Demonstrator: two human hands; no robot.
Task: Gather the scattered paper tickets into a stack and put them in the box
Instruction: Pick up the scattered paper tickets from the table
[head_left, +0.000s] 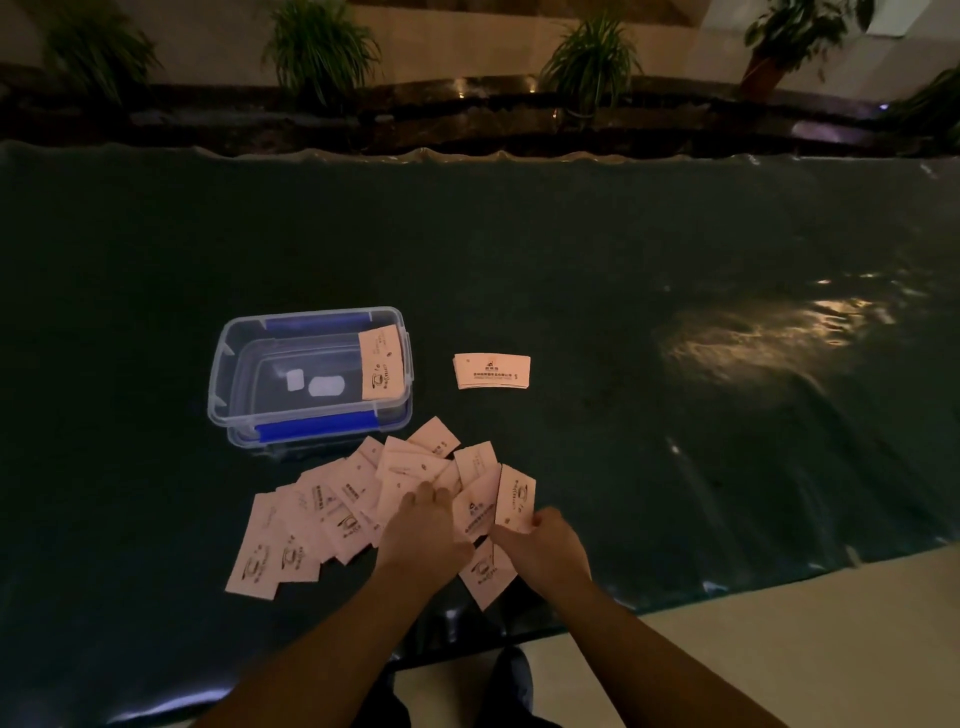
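Several pale pink paper tickets (317, 514) lie fanned and overlapping on the dark table near its front edge. My left hand (423, 530) rests palm down on the middle of the spread, fingers on the tickets. My right hand (540, 545) pinches one ticket (515, 499) by its lower end, tilted up. A clear plastic box (228, 364) with blue clips stands behind the spread, with one ticket (383, 362) leaning inside at its right wall. A small neat stack of tickets (492, 370) lies to the right of the box.
The table carries a dark glossy cover (675, 260) with light glare at the right. Its front edge runs diagonally at the lower right above a pale floor (779, 649). A planter ledge with potted plants (592, 62) runs behind the table.
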